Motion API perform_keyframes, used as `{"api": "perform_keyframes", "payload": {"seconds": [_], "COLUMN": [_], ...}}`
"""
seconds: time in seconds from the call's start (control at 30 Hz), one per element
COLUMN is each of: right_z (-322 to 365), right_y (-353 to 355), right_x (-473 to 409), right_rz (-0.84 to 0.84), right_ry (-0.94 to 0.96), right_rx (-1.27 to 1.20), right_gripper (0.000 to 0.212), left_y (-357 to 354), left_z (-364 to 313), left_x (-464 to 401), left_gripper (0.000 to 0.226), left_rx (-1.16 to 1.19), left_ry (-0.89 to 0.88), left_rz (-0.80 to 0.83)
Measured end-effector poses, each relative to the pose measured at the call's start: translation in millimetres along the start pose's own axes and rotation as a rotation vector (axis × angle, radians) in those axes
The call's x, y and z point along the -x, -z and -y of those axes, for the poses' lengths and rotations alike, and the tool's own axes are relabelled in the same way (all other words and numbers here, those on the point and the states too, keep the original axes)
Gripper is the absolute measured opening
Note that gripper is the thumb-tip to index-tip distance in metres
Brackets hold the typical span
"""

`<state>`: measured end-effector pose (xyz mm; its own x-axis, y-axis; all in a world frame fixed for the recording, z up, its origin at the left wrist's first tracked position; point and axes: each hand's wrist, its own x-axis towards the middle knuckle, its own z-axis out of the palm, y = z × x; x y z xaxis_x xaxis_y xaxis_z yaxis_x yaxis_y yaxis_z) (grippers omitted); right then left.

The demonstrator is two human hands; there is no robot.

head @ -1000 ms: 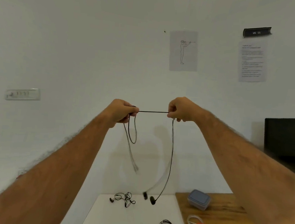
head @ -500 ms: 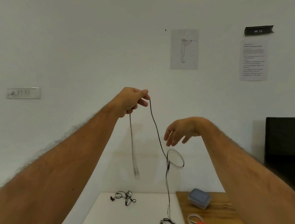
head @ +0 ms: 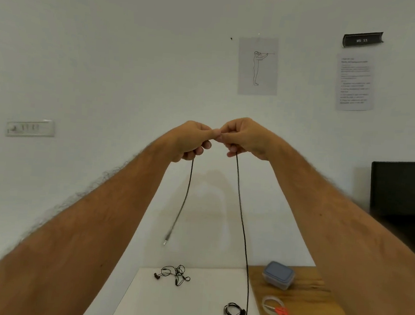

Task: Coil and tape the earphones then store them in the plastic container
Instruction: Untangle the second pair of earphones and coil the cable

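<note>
A: White wall [head: 110,50] noted behind; white counter [head: 203,293] at 6 o'clock, wooden board [head: 314,297] at its 3 o'clock side.

B: Grips? Left hand [head: 190,141] and right hand [head: 245,138] are raised at 12 o'clock, fingertips touching, each pinched narrow on the earphone cable [head: 243,229]. One strand hangs to the plug [head: 166,241], the other toward the counter edge.

A: Plastic container [head: 279,275], lidded, sits on the board; tape roll [head: 270,302] and scissors [head: 281,312] at its 6 o'clock. Two other earphone sets are seen: tangled [head: 173,275] and coiled [head: 233,311].

B: Advice, as judgement: loops should be kept even, cable fed without twist, coil pinched flat before taping.

A: Writing: the black wall sign [head: 362,39] seems to read "WS 11"; sheet text illegible.
</note>
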<state>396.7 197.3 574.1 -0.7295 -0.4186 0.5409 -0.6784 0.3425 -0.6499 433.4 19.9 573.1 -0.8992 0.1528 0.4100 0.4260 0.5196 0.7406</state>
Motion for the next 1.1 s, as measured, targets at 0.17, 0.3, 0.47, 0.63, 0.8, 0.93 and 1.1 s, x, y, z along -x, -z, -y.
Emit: {"api": "perform_keyframes", "payload": {"seconds": [0.17, 0.3, 0.47, 0.63, 0.8, 0.93, 1.1], "right_z": [-15.5, -28.8, -22.7, -7.3, -2.3, -1.9, -4.8], "right_y": [3.7, 13.0, 7.3, -0.2, -0.3, -0.2, 2.1], "right_x": [-3.3, -1.7, 5.5, 1.5, -2.9, -3.9, -6.6], "right_rz": [-0.284, -0.424, -0.013, 0.158, -0.053, -0.108, -0.261], "right_ry": [0.040, -0.068, -0.208, -0.100, 0.067, 0.093, 0.096], "right_rx": [0.044, -0.110, -0.167, -0.172, 0.032, -0.022, -0.149], "right_gripper": [0.016, 0.009, 0.036, 0.029, 0.011, 0.011, 0.011], "left_y": [6.5, 13.8, 10.4, -3.2, -5.8, -7.0, -10.8], "left_z": [14.8, 26.2, 19.7, 14.6, 22.1, 26.6, 30.9], "left_x": [3.1, 6.1, 3.8, 0.9, 3.4, 5.1, 5.4], "left_gripper": [0.024, 0.026, 0.029, 0.028, 0.029, 0.035, 0.033], "left_rx": [-0.016, -0.054, -0.009, 0.007, 0.291, 0.462, 0.473], "left_ry": [0.099, 0.103, 0.046, -0.020, -0.005, 0.020, 0.078], "left_rz": [0.089, 0.138, 0.068, -0.018, -0.017, 0.042, 0.041]}}
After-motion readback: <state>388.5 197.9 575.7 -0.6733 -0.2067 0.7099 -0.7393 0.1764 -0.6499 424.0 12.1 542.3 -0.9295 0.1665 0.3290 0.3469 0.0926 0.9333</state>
